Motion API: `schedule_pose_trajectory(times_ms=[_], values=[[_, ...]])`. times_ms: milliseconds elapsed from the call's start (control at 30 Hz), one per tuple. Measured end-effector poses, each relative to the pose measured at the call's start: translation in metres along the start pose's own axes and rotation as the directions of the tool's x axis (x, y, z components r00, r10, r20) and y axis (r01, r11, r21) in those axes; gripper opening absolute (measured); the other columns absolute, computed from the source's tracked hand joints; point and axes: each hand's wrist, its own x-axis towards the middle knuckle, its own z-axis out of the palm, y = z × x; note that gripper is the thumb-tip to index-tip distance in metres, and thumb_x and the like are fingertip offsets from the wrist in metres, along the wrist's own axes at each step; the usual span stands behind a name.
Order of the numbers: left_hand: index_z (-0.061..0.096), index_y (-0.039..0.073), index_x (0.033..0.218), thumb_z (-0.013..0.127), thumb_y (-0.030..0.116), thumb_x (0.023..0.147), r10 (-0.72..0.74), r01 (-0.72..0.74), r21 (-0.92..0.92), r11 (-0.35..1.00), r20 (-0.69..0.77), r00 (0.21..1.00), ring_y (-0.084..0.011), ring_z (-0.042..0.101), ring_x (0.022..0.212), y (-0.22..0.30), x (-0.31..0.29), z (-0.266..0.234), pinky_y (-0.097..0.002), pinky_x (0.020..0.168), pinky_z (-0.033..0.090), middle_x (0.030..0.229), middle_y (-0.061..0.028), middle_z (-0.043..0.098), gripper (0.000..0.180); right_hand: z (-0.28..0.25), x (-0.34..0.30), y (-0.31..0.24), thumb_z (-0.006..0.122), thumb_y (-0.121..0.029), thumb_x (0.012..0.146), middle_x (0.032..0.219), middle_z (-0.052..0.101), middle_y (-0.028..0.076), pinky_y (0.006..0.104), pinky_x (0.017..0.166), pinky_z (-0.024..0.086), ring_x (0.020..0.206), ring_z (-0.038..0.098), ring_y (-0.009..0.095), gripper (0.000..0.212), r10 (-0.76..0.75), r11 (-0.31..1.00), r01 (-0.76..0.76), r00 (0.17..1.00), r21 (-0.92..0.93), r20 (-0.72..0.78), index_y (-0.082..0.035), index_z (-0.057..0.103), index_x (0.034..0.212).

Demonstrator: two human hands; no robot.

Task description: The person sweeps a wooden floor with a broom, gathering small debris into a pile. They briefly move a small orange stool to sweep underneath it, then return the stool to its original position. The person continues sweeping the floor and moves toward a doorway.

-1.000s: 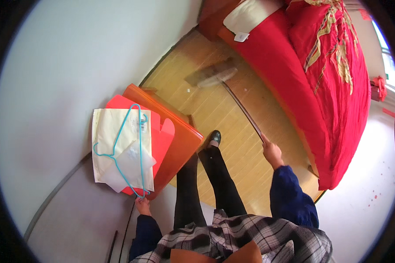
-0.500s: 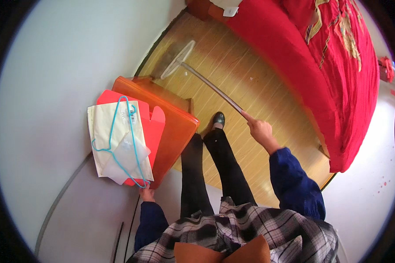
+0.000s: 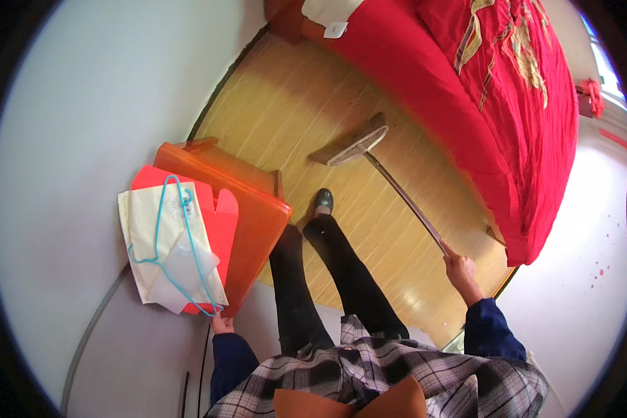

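Note:
My right hand (image 3: pixel 461 273) is closed round the end of a broom's long handle. The broom (image 3: pixel 359 148) slants away to the far left, its wide head on the wooden floor. My left hand (image 3: pixel 221 324) is at the near corner of a small orange-brown wooden table (image 3: pixel 254 240), its fingers bunched against the lower end of a light-blue clothes hanger (image 3: pixel 157 230). What those fingers grip is partly hidden. The hanger lies over a cream envelope (image 3: pixel 143 226), a translucent white sheet (image 3: pixel 181 275) and a red folder-like piece (image 3: pixel 221 219).
A bed with a red cover (image 3: pixel 460 132) runs along the far right. A pale wall (image 3: pixel 104 125) rises on the left. My shoe (image 3: pixel 323 200) stands on the wooden floor (image 3: pixel 397 244) between the table and the broom handle. Small white specks lie on the floor.
The broom head has swept from near the far left wall toward the right and nearer to me. My right hand has moved right and back with the handle. My left hand stays by the table corner.

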Motion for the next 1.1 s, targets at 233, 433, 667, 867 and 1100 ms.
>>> schedule_pose_trajectory(times_ms=[233, 433, 667, 867, 1100], values=[[0.051, 0.016, 0.128, 0.065, 0.017, 0.091, 0.064, -0.065, -0.014, 0.998, -0.101, 0.993, -0.0231, 0.063, 0.101, -0.002, -0.004, 0.008, -0.0406, 0.079, 0.055, 0.12, -0.0056, 0.062, 0.039, 0.014, 0.081, -0.062, 0.052, -0.03, 0.095, 0.075, 0.065, 0.02, 0.0497, 0.062, 0.05, 0.07, 0.064, 0.04, 0.047, -0.042, 0.983, 0.053, 0.997, 0.178, -0.063, -0.038, 0.046, 0.141], [0.049, 0.013, 0.13, 0.064, 0.015, 0.091, 0.008, -0.015, -0.081, 0.997, -0.086, 0.996, -0.0239, 0.062, 0.106, 0.004, -0.008, 0.009, -0.0388, 0.082, 0.055, 0.124, -0.0066, 0.061, 0.041, 0.053, 0.126, -0.035, 0.052, -0.028, 0.095, 0.081, 0.065, 0.024, 0.0522, 0.066, 0.05, 0.076, 0.064, 0.044, 0.049, -0.039, 0.956, 0.081, 0.988, 0.281, -0.152, -0.038, 0.043, 0.142], [0.051, 0.012, 0.129, 0.066, 0.018, 0.089, 0.008, -0.016, -0.105, 0.994, -0.077, 0.997, -0.0251, 0.061, 0.11, -0.001, -0.001, -0.008, -0.0401, 0.085, 0.053, 0.126, -0.0087, 0.06, 0.043, 0.084, -0.01, 0.065, 0.05, -0.027, 0.096, 0.078, 0.067, 0.02, 0.0459, 0.06, 0.052, 0.069, 0.066, 0.036, 0.048, 0.131, 0.896, -0.187, 0.978, 0.403, 0.161, -0.033, 0.044, 0.143], [0.049, 0.015, 0.133, 0.07, 0.019, 0.084, 0.021, -0.022, -0.036, 0.999, -0.017, 1.0, -0.0256, 0.062, 0.107, 0.002, 0.01, -0.006, -0.0405, 0.085, 0.052, 0.125, -0.0069, 0.06, 0.053, 0.021, -0.051, -0.003, 0.049, -0.024, 0.1, 0.073, 0.05, 0.003, 0.0268, 0.047, 0.045, 0.054, 0.047, 0.011, 0.051, -0.025, -0.278, -0.647, 0.744, 0.71, 0.668, -0.033, 0.034, 0.148], [0.042, 0.026, 0.139, 0.069, 0.014, 0.081, 0.037, -0.018, 0.273, 0.962, -0.066, 0.997, -0.0272, 0.059, 0.108, 0.011, 0.009, 0.025, -0.0473, 0.077, 0.052, 0.127, -0.0039, 0.057, 0.065, -0.004, 0.013, 0.021, 0.054, -0.024, 0.096, 0.085, 0.063, 0.008, 0.0324, 0.061, 0.054, 0.069, 0.06, 0.018, 0.02, -0.134, -0.89, -0.224, 0.961, 0.398, 0.242, -0.011, 0.06, 0.11]])
